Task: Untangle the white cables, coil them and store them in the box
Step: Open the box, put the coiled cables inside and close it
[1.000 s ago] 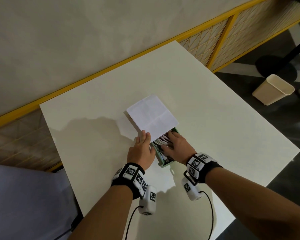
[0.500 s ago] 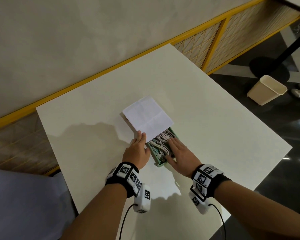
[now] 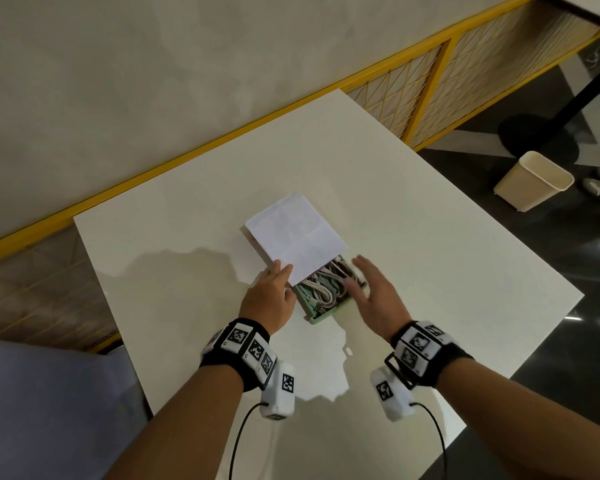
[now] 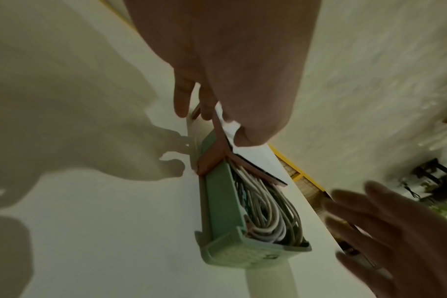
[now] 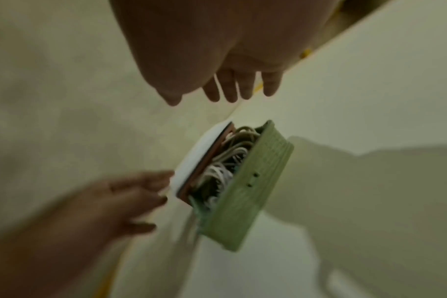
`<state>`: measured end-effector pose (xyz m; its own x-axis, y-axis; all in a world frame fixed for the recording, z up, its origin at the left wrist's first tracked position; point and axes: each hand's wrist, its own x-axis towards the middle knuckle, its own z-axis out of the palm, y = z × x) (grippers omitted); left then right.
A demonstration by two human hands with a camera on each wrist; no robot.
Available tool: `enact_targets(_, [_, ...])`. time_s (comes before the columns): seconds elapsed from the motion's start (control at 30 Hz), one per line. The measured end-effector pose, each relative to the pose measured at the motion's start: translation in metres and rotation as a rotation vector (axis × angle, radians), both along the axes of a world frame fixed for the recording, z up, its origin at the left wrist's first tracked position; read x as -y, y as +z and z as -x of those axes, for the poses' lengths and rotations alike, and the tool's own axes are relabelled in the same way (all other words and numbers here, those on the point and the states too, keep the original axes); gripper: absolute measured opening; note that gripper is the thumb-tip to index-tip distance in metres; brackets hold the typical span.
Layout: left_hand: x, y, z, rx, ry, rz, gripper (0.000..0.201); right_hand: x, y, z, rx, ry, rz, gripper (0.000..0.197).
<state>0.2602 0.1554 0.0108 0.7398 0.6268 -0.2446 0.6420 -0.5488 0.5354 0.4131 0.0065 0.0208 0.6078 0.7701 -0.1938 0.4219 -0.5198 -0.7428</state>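
Observation:
A pale green box [image 3: 321, 315] lies on the white table, packed with coiled white cables [image 3: 321, 287]. A white lid [image 3: 295, 233] covers its far half; the near half stands uncovered. My left hand [image 3: 279, 271] pinches the lid's near left corner, thumb on top, as the left wrist view shows around the lid [image 4: 253, 155]. My right hand [image 3: 371, 285] hovers open with spread fingers at the box's right side, just clear of the cables. The right wrist view is blurred but shows the box [image 5: 250, 181] and cables [image 5: 222, 167] below the fingers.
The white table [image 3: 430, 237] stretches beyond the box, its right edge dropping to a dark floor. A beige bin [image 3: 532, 180] stands on that floor at the right. A yellow-framed railing [image 3: 222, 140] and a wall run behind the table.
My right hand has lifted off the cables in the box and drawn back to the right, fingers spread. The left hand has stayed on the lid's corner.

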Motion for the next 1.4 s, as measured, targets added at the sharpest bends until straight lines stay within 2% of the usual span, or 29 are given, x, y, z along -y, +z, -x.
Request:
enact_targets(0.07, [-0.006, -0.001, 0.002, 0.071, -0.04, -0.102, 0.051, 0.013, 0.002, 0.003, -0.279, -0.344, -0.043, 0.054])
enact_targets(0.13, [-0.009, -0.003, 0.004, 0.092, -0.124, -0.175, 0.05, 0.019, 0.002, 0.011, -0.707, -0.602, -0.067, 0.052])
enact_targets(0.2, [-0.008, -0.005, 0.004, 0.079, -0.22, -0.203, 0.048, 0.016, 0.003, 0.019, -1.05, -0.73, -0.118, 0.046])
enact_targets(0.27, [-0.007, -0.007, 0.002, 0.052, -0.29, -0.208, 0.047, 0.005, 0.002, 0.023, -1.188, -0.748, -0.164, 0.048])
enact_targets(0.33, [-0.006, -0.008, 0.0, -0.047, -0.339, -0.206, 0.049, -0.007, 0.001, 0.025, -1.216, -0.736, -0.187, 0.054])
enact_targets(0.43, [-0.007, -0.007, -0.001, -0.15, -0.354, -0.186, 0.056, -0.023, 0.003, 0.024, -1.245, -0.748, -0.211, 0.052])
enact_targets(0.97, [-0.005, 0.0, -0.005, -0.196, -0.296, -0.022, 0.06, -0.062, 0.006, 0.003, -1.327, -0.78, -0.261, 0.066])
enact_targets(1.03, [-0.006, 0.0, -0.006, -0.207, -0.297, -0.026, 0.059, -0.063, 0.005, 0.005, -1.322, -0.783, -0.27, 0.062])
enact_targets(1.13, [-0.006, 0.003, -0.006, -0.229, -0.307, -0.054, 0.059, -0.063, 0.001, 0.011, -1.199, -0.784, -0.228, 0.039])
enact_targets(1.23, [-0.007, 0.003, -0.006, -0.249, -0.296, -0.072, 0.063, -0.063, -0.004, 0.016, -1.043, -0.767, -0.06, 0.018])
enact_targets(1.4, [-0.01, 0.003, -0.008, -0.29, -0.313, -0.05, 0.08, -0.07, -0.013, 0.018, -0.903, -0.687, 0.059, 0.023])
